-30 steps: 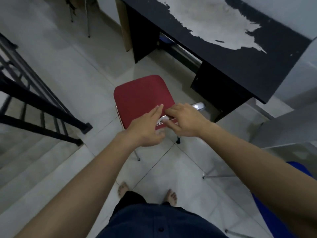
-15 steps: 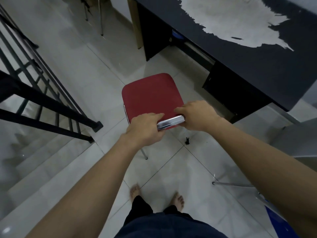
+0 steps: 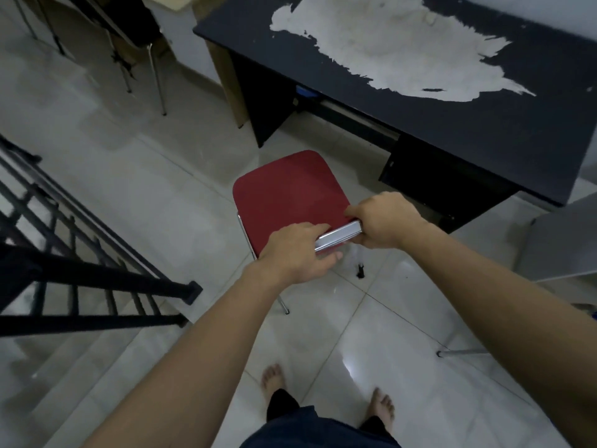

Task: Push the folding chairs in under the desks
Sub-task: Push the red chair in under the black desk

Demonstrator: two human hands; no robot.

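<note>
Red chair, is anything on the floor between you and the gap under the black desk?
Nothing visible. Only bare floor tiles lie between the red chair and the opening under the black desk. Both the left hand and right hand grip its chrome back bar.

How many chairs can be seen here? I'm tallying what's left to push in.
2 clearly: the red chair in both hands before the black desk, and a dark chair top left. The leg at right may be a third.

Both arms outstretched, left hand (image 3: 298, 250) and right hand (image 3: 382, 220) curled closed, grip tight
</note>
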